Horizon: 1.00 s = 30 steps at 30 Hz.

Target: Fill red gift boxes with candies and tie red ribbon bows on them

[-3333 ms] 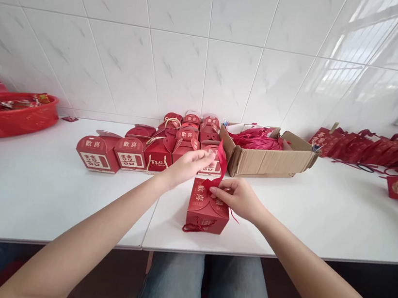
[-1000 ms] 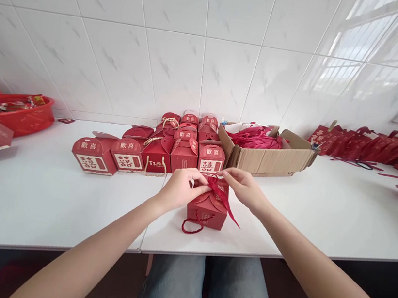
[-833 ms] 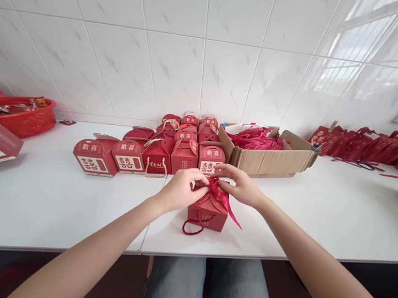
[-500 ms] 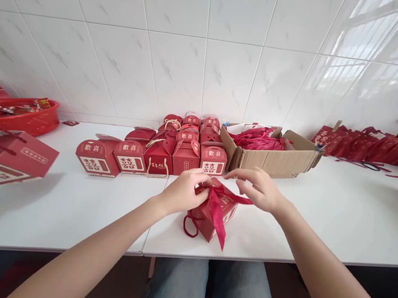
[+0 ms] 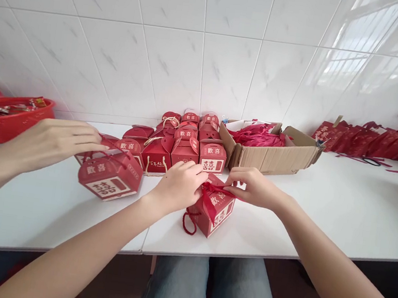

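Note:
A red gift box (image 5: 208, 218) with white and gold lettering stands on the white table in front of me, turned at an angle. Over its top runs a shiny red ribbon (image 5: 209, 201), crossed or looped at the lid. My left hand (image 5: 181, 186) is closed at the ribbon on the box's left side, fingertips partly hidden. With thumb and forefinger, my right hand (image 5: 248, 187) pinches the ribbon on the right. A dark red cord handle (image 5: 190, 222) hangs from the box's left side and rests on the table.
Another person's hand (image 5: 56, 145) holds a similar red box (image 5: 109, 176) by its cord at left. Several red boxes (image 5: 185, 154) are grouped behind mine. A cardboard box (image 5: 271, 159) holds red ribbons. A red basin (image 5: 8, 119) stands far left; red bags (image 5: 376, 140) line the right.
My right hand has closed on the ribbon, whose hanging end has been drawn up. The other person's hand has come in from the left, carrying the red box rightward toward the group.

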### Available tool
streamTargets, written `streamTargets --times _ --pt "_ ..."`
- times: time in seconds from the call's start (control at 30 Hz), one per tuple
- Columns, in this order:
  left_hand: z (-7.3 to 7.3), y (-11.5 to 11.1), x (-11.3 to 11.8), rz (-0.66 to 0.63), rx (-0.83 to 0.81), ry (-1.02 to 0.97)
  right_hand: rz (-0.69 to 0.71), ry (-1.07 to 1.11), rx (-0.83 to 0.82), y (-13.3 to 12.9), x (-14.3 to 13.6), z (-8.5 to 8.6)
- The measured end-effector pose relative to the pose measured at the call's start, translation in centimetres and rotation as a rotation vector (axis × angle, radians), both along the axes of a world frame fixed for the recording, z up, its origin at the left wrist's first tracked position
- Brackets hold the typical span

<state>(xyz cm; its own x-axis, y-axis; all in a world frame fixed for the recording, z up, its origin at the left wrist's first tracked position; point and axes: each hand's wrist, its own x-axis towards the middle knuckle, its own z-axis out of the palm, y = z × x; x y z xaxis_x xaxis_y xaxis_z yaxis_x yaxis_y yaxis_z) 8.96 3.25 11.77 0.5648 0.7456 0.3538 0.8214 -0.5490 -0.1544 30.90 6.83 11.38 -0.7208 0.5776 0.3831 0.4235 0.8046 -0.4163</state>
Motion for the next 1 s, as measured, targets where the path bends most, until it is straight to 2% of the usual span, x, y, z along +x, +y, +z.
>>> streamTargets --times 0.1,0.23,0.37,0.6,0.77,0.87,1.0 --pt "0.3 -0.3 0.0 0.045 -0.048 0.004 -0.053 -0.022 -0.004 -0.5 0.5 0.0" --pt "0.4 -0.2 -0.2 -0.003 -0.211 -0.226 -0.088 0.061 -0.024 -0.7 0.4 -0.5" --pt "0.5 0.3 -0.7 -0.097 -0.361 -0.427 -0.006 0.134 0.039 -0.7 -0.4 -0.8" --pt "0.1 1.2 -1.5 -0.142 -0.541 -0.538 0.081 0.148 0.142 -0.8 -2.5 -1.9" --pt "-0.5 1.5 -1.4 -0.043 -0.489 -0.575 0.177 0.226 0.219 -0.3 -2.2 -2.9" --pt "-0.5 1.5 -1.1 0.002 -0.472 -0.593 0.211 0.148 0.209 -0.4 -1.8 -2.4" --pt "-0.4 1.3 -1.1 -0.040 -0.543 -0.610 0.200 0.073 0.120 -1.0 -1.3 -1.3"
